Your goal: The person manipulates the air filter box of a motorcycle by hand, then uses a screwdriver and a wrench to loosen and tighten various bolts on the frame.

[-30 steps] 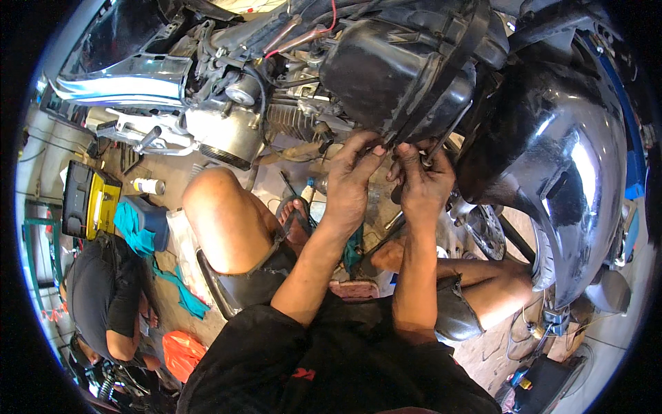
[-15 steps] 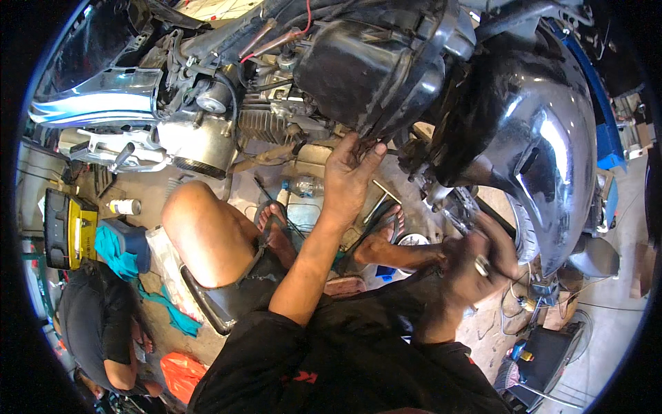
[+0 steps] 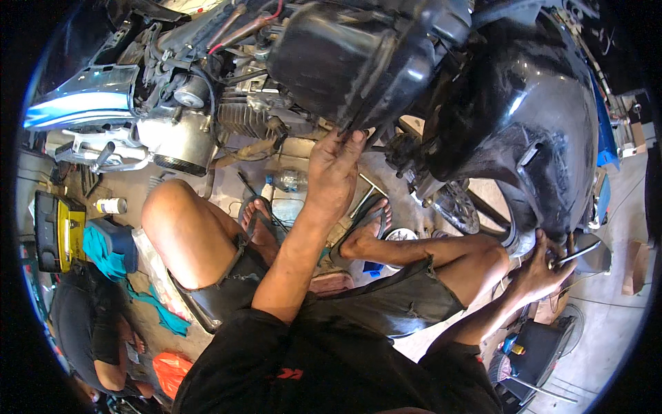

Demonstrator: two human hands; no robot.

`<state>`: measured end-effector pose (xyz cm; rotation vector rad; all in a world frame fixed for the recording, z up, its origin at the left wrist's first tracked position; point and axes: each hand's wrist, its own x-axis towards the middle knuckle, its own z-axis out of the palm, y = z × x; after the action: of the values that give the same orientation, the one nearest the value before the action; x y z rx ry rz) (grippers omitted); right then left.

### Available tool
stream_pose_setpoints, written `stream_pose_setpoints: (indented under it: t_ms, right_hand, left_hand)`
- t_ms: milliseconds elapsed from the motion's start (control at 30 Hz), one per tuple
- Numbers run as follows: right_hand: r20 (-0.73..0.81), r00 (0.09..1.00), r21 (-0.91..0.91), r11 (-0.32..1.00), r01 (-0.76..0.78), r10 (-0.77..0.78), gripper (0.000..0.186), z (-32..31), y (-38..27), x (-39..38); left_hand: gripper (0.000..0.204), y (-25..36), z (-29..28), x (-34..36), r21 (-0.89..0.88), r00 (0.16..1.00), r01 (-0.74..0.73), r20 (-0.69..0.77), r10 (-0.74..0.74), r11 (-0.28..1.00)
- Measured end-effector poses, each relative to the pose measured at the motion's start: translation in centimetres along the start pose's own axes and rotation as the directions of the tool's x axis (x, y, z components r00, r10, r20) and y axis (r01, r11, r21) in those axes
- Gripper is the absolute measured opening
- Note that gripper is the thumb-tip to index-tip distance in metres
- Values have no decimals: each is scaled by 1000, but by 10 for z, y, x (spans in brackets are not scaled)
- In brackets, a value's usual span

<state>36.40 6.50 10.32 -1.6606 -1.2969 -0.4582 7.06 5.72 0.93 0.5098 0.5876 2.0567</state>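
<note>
A partly stripped motorcycle stretches across the top of the view. My left hand point(image 3: 333, 171) is closed, thumb and fingers pinching the lower edge of a bulky black plastic cover point(image 3: 324, 69). What lies between those fingertips is partly hidden. Far to the right, my right hand point(image 3: 534, 274) reaches the lower tip of the glossy black front fender point(image 3: 545, 110), its fingertips touching it or very close. A slim metal tool point(image 3: 580, 252), with a shaft like a screwdriver's, sticks out from between the fingers of that hand; its other end is hidden in the palm.
A T-handle wrench point(image 3: 367, 195) and a plastic bottle point(image 3: 289, 181) are near my feet. At left sit a yellow-and-black toolbox point(image 3: 67, 231), a teal cloth point(image 3: 103, 250) and a white bottle point(image 3: 112, 205). Another person point(image 3: 89, 324) crouches at lower left, by an orange bag point(image 3: 171, 372).
My right hand has swung right, from beside my knee to the fender's lower tip, with the slim tool in it. My left hand keeps its hold on the cover. The whole view has shifted slightly.
</note>
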Motion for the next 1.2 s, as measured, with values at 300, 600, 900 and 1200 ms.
stream_pose_setpoints:
  t_ms: [300, 600, 900, 1200]
  right_hand:
    - [234, 971, 220, 976, 6, -58, 49, 13, 10, 52]
    - [273, 951, 166, 981, 99, -142, 45, 71, 8, 98]
    - [159, 972, 165, 976, 145, -171, 31, 95, 14, 96]
    - [870, 305, 386, 920, 71, -388, 27, 90, 37, 52]
  left_hand:
    - [24, -18, -15, 9, 22, 1000, 2, 18, -3, 1000]
    - [21, -13, -6, 11, -28, 997, 3, -82, -5, 1000]
    - [16, -41, -1, 23, -209, 985, -137, -129, 111, 968]
    - [19, -38, -19, 25, -49, 981, -193, -43, 191, 980]
